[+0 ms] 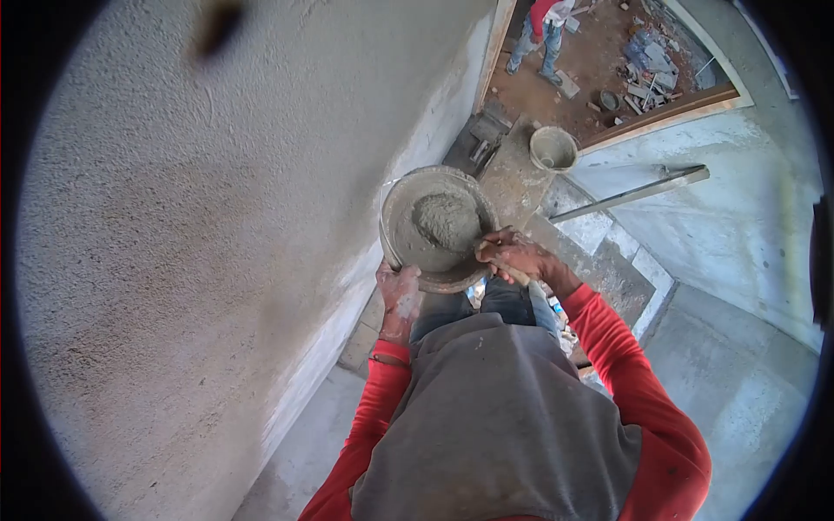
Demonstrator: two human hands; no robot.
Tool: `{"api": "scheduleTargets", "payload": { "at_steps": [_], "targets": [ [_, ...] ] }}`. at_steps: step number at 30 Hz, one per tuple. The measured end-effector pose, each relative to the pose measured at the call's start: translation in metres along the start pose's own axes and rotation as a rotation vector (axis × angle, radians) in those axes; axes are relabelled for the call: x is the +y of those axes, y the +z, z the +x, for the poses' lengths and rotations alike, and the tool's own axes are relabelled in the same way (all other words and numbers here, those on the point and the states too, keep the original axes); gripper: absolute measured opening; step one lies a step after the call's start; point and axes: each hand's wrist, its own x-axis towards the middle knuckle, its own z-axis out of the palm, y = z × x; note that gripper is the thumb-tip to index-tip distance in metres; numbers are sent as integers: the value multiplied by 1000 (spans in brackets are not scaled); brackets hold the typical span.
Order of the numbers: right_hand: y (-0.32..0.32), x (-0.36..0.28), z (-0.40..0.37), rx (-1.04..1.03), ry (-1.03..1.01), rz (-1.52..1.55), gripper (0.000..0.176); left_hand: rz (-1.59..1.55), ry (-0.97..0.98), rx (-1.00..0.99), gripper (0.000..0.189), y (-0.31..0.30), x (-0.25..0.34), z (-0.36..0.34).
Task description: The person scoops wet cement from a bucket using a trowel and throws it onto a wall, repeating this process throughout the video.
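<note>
A round bucket (400, 217), its inside coated in grey, is held in front of my body with a mound of wet mortar (447, 220) in it. My left hand (400, 295) grips the bucket's near left rim. At the right side of the rim, my right hand (521, 259) is closed around a wooden handle (514, 273). Whatever is at the far end of that handle cannot be made out. A thin wire handle runs along the bucket's left edge.
A rough plastered wall (191, 260) fills the left. Beyond the bucket stands another bucket (553, 149) on a board (512, 182). A long straight bar (634, 193) leans at the right. Through the opening, a person (543, 39) stands near rubble (651, 69).
</note>
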Motion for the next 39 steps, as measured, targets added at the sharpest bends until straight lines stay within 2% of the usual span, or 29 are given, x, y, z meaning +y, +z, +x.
{"api": "scheduleTargets", "payload": {
  "at_steps": [2, 4, 6, 8, 10, 14, 16, 18, 21, 23, 24, 25, 26, 27, 28, 30, 31, 32, 33, 35, 37, 38, 39],
  "targets": [
    [16, -36, -29, 8, -49, 88, 24, -12, -66, 1, 53, 3, 5, 7],
    [31, -63, -50, 22, -165, 203, 24, -68, -50, 64, 55, 16, 17, 6],
    [40, -90, -66, -43, -332, 459, 28, 79, -128, 150, 50, 18, 30, 5],
    [54, -125, -84, -35, -571, 616, 36, 47, -113, 176, 61, 5, 14, 14],
    [72, -167, -109, 22, -794, 718, 40, -23, -87, 131, 56, -22, -11, 26],
    [97, -251, -143, 597, -1216, 660, 28, -176, -105, 182, 40, -31, 15, -8],
    [101, -288, -146, 962, -1374, 574, 22, -4, 142, 68, 36, -71, -17, -18],
    [98, -324, -134, 1246, -1487, 576, 18, -152, 8, 186, 29, -72, -6, -30],
    [92, -374, -94, 1751, -1548, 498, 12, -158, -16, 285, 24, -73, 3, -52],
    [89, -406, -27, 1794, -1463, 457, 17, -174, -30, 421, 23, -63, 12, -63],
    [106, -391, -3, 1971, -1470, -175, 17, -166, -42, 370, 23, -68, 4, -65],
    [122, -375, 21, 2252, -1398, -1036, 17, -156, -64, 330, 24, -86, -9, -68],
    [139, -359, 44, 2373, -1424, -1643, 18, -142, -75, 282, 25, -99, -21, -65],
    [172, -317, 44, 1748, -1660, -1205, 23, -151, 28, 300, 26, -102, -33, -57],
    [205, -275, 45, 1240, -1809, -645, 34, -164, 36, 302, 25, -98, -30, -52],
    [208, -199, -8, 609, -1653, -338, 43, -189, 10, 327, 23, -80, -21, -62],
    [190, -164, -6, 552, -1481, -384, 44, -170, 15, 314, 25, -74, -21, -61],
    [160, -139, -9, 553, -1284, -645, 40, -145, 17, 302, 26, -73, -22, -59],
    [127, -110, -8, 473, -984, -966, 33, -118, 26, 283, 27, -71, -23, -57],
    [61, -77, -3, 66, -613, -1279, 35, -80, 54, 292, 34, -49, -22, -45],
    [20, -28, 31, -106, -570, -1346, 35, -27, 88, 236, 43, -35, -29, -41],
    [10, 1, 61, -158, -629, -1309, 36, 6, 114, 172, 48, -31, -35, -34],
    [7, 24, 83, -221, -595, -1179, 37, 41, 143, 105, 53, -26, -37, -29]
  ]
}}
